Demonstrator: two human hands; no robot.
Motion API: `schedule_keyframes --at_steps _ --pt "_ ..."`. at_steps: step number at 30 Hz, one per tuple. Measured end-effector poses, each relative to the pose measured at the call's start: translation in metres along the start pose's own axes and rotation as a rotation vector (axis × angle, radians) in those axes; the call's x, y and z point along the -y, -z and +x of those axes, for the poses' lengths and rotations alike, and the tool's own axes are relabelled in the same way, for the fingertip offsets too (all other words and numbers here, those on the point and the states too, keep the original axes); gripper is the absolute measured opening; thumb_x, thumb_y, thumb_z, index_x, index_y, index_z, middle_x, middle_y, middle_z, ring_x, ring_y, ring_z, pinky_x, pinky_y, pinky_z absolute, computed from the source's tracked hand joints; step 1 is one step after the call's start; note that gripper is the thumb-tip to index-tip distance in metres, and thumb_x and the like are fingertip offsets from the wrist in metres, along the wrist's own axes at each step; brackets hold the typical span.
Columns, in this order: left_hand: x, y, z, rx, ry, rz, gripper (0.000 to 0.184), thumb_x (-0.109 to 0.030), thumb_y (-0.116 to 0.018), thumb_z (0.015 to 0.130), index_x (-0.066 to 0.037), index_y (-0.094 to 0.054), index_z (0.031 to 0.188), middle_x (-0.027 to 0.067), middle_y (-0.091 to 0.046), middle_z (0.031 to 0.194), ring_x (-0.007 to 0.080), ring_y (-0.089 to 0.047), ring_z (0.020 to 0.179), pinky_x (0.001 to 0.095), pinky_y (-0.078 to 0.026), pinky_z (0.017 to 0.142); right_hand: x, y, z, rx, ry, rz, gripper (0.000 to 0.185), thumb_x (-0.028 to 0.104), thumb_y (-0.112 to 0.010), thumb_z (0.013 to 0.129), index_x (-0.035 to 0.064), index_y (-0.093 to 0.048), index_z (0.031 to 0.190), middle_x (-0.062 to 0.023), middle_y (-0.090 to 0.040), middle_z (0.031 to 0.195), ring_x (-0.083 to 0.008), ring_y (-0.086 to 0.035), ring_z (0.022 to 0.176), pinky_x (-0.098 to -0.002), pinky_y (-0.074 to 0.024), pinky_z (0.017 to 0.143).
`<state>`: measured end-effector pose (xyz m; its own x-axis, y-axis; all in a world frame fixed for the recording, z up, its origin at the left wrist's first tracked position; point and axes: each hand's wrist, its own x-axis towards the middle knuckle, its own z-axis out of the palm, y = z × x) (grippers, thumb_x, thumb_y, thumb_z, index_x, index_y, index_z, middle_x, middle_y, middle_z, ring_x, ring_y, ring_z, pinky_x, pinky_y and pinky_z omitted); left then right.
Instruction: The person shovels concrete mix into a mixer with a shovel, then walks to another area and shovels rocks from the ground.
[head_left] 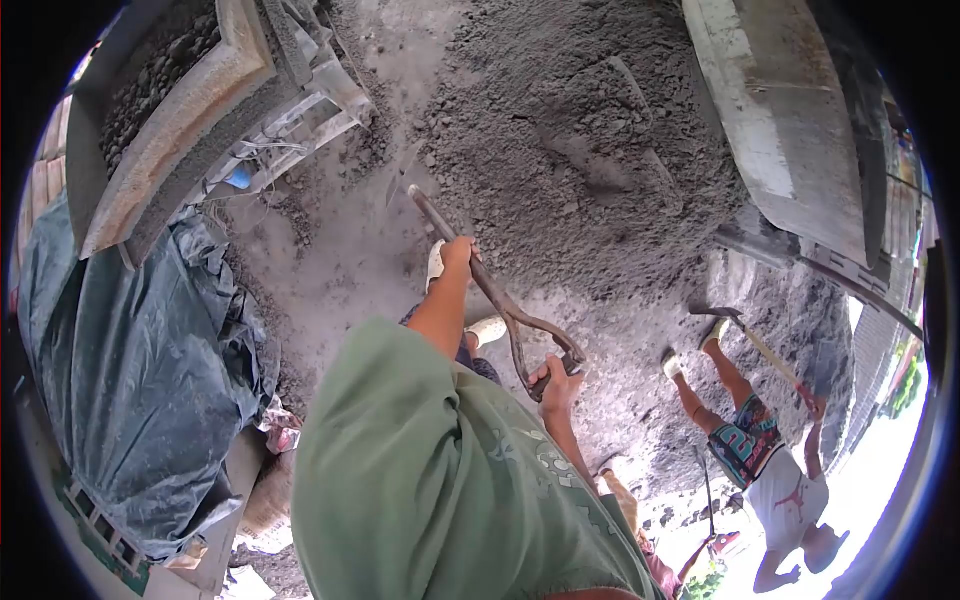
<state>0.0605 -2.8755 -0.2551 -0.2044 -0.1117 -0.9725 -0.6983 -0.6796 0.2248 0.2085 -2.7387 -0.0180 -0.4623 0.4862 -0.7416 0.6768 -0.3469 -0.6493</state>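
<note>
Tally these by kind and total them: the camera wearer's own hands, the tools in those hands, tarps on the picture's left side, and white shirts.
Wearer's hands: 2 (left hand, right hand)
Tools held in them: 1 (shovel)
Tarps: 1 (dark tarp)
White shirts: 1 (white shirt)
Total: 5

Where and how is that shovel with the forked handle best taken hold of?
Best, I'd judge, by the crossbar of the shovel, coming from the side of the body, with a second hold on the shaft between fork and blade. The fork opens toward the body, its crossbar spanning the end; the blade points away. The right hand and left hand grip there now.
</note>
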Motion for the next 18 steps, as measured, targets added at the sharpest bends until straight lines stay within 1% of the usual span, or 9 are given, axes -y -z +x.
schedule_keyframes --at_steps 1,2,4,6,8,9,11,15,18 --pt "-0.006 -0.003 0.003 -0.01 0.008 0.002 0.009 -0.005 -0.055 0.073 0.002 -0.05 0.078 0.0099 -0.049 0.058 0.0203 -0.048 0.046 0.0329 -0.043 0.044 -0.001 -0.007 -0.002 0.021 -0.026 0.03 0.011 0.009 -0.054 0.078 0.0008 -0.05 0.074 -0.006 -0.046 0.052 -0.0168 -0.05 0.043 -0.0295 -0.0396 0.04" --pt "-0.007 -0.006 0.007 -0.051 -0.025 0.139 0.011 -0.006 -0.055 0.073 0.002 -0.05 0.078 0.0106 -0.051 0.059 0.0207 -0.049 0.046 0.0335 -0.043 0.044 0.006 -0.013 -0.007 0.081 -0.074 0.091 0.029 0.009 -0.054 0.078 0.0007 -0.05 0.106 -0.0053 -0.044 0.054 -0.0178 -0.047 0.044 -0.0304 -0.0402 0.042" --pt "0.009 -0.008 0.009 -0.139 -0.078 0.326 0.012 -0.006 -0.055 0.071 0.006 -0.051 0.071 0.0132 -0.055 0.058 0.0233 -0.054 0.044 0.0346 -0.045 0.04 0.004 0.003 -0.011 0.03 -0.147 0.14 0.033 0.009 -0.053 0.078 0.0028 -0.049 0.11 -0.0047 -0.043 0.054 -0.0176 -0.046 0.044 -0.0305 -0.0397 0.042" --pt "0.049 -0.001 0.003 -0.101 -0.007 0.262 0.019 -0.003 -0.055 0.071 0.008 -0.048 0.084 0.0146 -0.056 0.062 0.023 -0.056 0.046 0.0339 -0.045 0.04 0.004 0.031 -0.019 -0.081 -0.262 0.205 0.04 0.01 -0.052 0.079 0.0062 -0.046 0.118 -0.0037 -0.04 0.054 -0.0176 -0.044 0.045 -0.0313 -0.039 0.043" --pt "0.084 0.001 -0.028 -0.198 0.045 0.257 0.033 -0.001 -0.055 0.07 0.007 -0.04 0.098 0.0161 -0.057 0.069 0.0236 -0.057 0.049 0.0342 -0.045 0.039 0.005 0.066 -0.034 -0.164 -0.218 0.213 0.015 0.01 -0.054 0.077 0.0024 -0.051 0.089 -0.0048 -0.041 0.051 -0.018 -0.044 0.042 -0.0315 -0.0381 0.04" --pt "0.107 0.008 -0.03 -0.236 0.049 0.285 0.028 -0.002 -0.056 0.07 0.005 -0.043 0.094 0.0149 -0.056 0.067 0.0221 -0.055 0.048 0.0345 -0.045 0.04 0.014 0.074 -0.046 -0.26 -0.268 0.197 0.011 0.011 -0.056 0.075 0.003 -0.049 0.072 -0.0045 -0.04 0.049 -0.0174 -0.044 0.041 -0.0316 -0.0376 0.039" --pt "0.133 0.023 -0.042 -0.278 0.066 0.318 0.022 -0.004 -0.056 0.071 0.004 -0.045 0.09 0.0138 -0.055 0.065 0.0205 -0.054 0.047 0.0349 -0.044 0.04 0.011 0.1 -0.056 -0.276 -0.203 0.02 0.019 0.013 -0.058 0.075 0.0048 -0.046 0.063 -0.0042 -0.039 0.047 -0.0168 -0.044 0.042 -0.0309 -0.0373 0.039" --pt "0.096 0.025 -0.073 -0.282 0.126 0.278 0.023 -0.002 -0.055 0.071 0.003 -0.044 0.092 0.0139 -0.054 0.063 0.0209 -0.054 0.048 0.0341 -0.045 0.04 0.001 0.098 -0.046 -0.257 -0.16 -0.07 0.019 0.013 -0.059 0.075 0.005 -0.046 0.063 -0.0041 -0.041 0.049 -0.0165 -0.044 0.041 -0.0298 -0.0369 0.039" --pt "0.069 0.026 -0.031 -0.206 -0.003 0.151 0.026 -0.002 -0.053 0.071 0.001 -0.04 0.092 0.013 -0.05 0.059 0.0234 -0.051 0.043 0.035 -0.042 0.036 -0.024 0.077 -0.017 -0.195 -0.232 0.199 0.018 0.012 -0.058 0.075 0.0049 -0.046 0.065 -0.0043 -0.042 0.051 -0.0162 -0.044 0.041 -0.029 -0.0364 0.038"
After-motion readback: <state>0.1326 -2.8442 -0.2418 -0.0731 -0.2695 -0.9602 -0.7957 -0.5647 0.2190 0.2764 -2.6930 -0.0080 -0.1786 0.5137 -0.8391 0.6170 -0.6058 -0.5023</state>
